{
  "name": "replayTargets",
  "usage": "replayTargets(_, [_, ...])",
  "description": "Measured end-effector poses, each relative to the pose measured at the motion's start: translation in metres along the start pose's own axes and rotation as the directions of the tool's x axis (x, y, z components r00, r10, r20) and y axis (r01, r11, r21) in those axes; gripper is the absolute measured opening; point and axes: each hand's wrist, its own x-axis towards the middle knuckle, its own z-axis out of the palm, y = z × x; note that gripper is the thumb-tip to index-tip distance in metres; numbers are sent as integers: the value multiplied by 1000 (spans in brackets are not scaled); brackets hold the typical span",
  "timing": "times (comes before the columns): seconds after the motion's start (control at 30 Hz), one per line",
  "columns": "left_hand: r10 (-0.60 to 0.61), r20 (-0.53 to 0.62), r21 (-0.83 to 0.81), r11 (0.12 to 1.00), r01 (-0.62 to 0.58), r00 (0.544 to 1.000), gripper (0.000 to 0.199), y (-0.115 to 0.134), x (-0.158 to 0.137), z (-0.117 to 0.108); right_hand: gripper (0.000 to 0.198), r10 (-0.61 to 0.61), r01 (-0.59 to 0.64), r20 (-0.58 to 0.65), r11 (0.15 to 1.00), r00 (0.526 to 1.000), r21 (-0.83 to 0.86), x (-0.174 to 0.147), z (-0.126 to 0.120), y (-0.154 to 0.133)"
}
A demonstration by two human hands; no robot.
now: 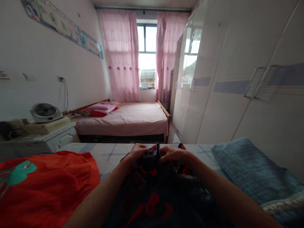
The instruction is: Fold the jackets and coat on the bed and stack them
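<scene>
1. The left hand (pixel 138 151) is at the far edge of a dark garment (pixel 182 193), its fingers curled over the fabric; the grip is closed on it.
2. The right hand (pixel 174 154) faces it from just beside, thumb and fingers closed around the bunched edge; this grip also has hold of the garment.
3. The dark garment lies in the middle, between the two forearms, over a pale checked sheet (pixel 110 153). It bears red marks, among them a figure 8 (pixel 152 202).
4. To the left, apart from the hands, an orange garment (pixel 71 177) with a green figure (pixel 25 170) lies spread on the sheet.
5. To the right is a blue pillow (pixel 251 167), tilted towards the near corner.
6. Beyond the sheet stands a bed (pixel 137 118) with pink bedding, with pink curtains (pixel 120 53) and a window (pixel 147 47) behind.
7. A fan (pixel 46 111) sits at the left; a white wardrobe (pixel 228 117) lines the right.
</scene>
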Motion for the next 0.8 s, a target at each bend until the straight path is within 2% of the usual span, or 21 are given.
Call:
replayTargets(0.07, [88, -60, -86, 992, -93, 994, 29, 18, 5, -4, 22, -28, 20, -242, 999, 970, -36, 2, 3, -3])
replayTargets(0.17, [271, -176, -189, 934, -303, 946, 29, 56, 6, -23, 33, -68, 42, -566, 997, 822, -59, 6, 1, -8])
replayTargets(0.23, [381, -222, -230, 874, -428, 898, 27, 81, 0, -40, 46, -91, 75, -661, 996, 745, -52, 5, -3, -10])
replayTargets(0.3, [483, -221, -257, 810, -528, 848, 20, 98, -10, -52, 52, -128, 130, -675, 990, 727, -47, -2, -6, -11])
replayTargets(0.37, [578, -162, -288, 747, -599, 800, 14, 106, -20, -58, 54, -187, 199, -637, 979, 748, -53, -13, -7, -13])
replayTargets(0.47, [650, -49, -365, 695, -620, 758, 10, 113, -33, -55, 66, -297, 294, -536, 951, 790, -93, -28, -5, -21])
replayTargets(0.53, [672, -14, -385, 679, -624, 740, 9, 120, -39, -49, 77, -366, 335, -498, 930, 786, -153, -33, -2, -29])
replayTargets(0.57, [696, -3, -361, 669, -650, 718, 10, 125, -43, -45, 78, -393, 344, -507, 919, 767, -193, -33, -1, -34])
replayTargets(0.63, [760, 22, -236, 635, -735, 650, 11, 134, -56, -39, 71, -419, 316, -574, 908, 703, -276, -34, -1, -43])
replayTargets(0.7, [805, 85, -82, 593, -801, 587, 14, 139, -78, -36, 50, -419, 260, -630, 906, 654, -333, -39, -1, -48])
replayTargets(0.77, [775, 254, -16, 602, -798, 579, 17, 133, -107, -37, 27, -415, 226, -630, 905, 656, -360, -52, 1, -45])
replayTargets(0.8, [710, 385, -11, 643, -766, 590, 19, 126, -123, -39, 19, -420, 222, -602, 900, 679, -376, -62, 4, -40])
